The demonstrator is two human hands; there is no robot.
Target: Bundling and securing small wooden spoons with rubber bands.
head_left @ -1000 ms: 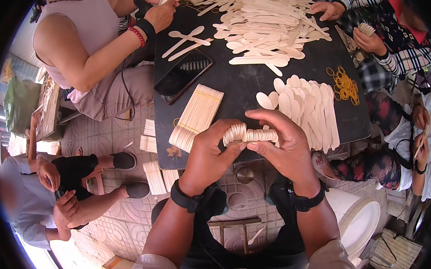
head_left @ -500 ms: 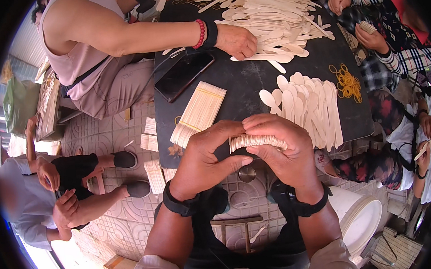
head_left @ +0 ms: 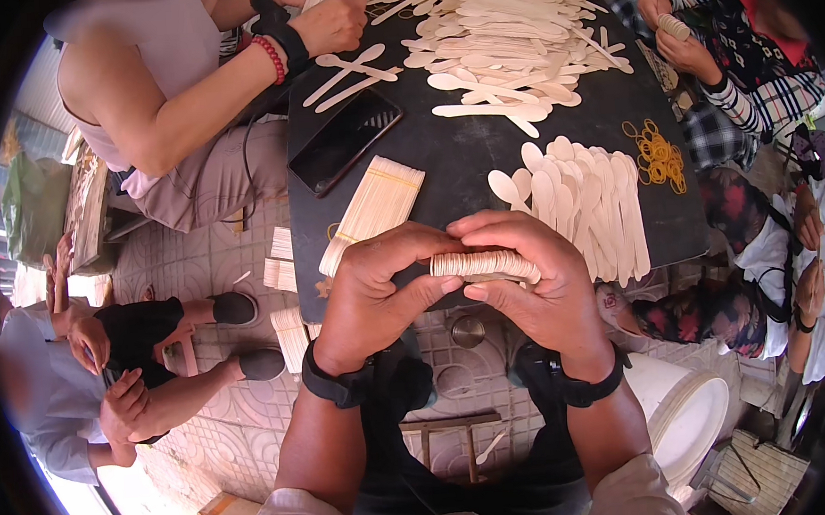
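Between my two hands, just off the table's near edge, is a tight stack of wooden spoons point(head_left: 485, 266), its rounded ends facing me. My left hand point(head_left: 376, 283) grips the stack's left end, the thumb below and the fingers above. Around its right end curls my right hand point(head_left: 541, 273), thumb underneath. Beyond my left hand lies a banded bundle of wooden spoons point(head_left: 377, 208). A loose pile of wooden spoons point(head_left: 579, 200) rests past my right hand on the dark table point(head_left: 464, 174).
A large heap of wooden spoons point(head_left: 503, 44) covers the table's far part. Yellow rubber bands point(head_left: 657, 158) lie at the right, a phone point(head_left: 346, 143) at the left. A co-worker's hand point(head_left: 330, 22) holds spoons at the far left. A white bucket point(head_left: 686, 411) stands by my right forearm.
The stack in my hands has levelled and shifted slightly left. The co-worker's arm at the far left has drawn back from the heap, uncovering crossed spoons beside the phone.
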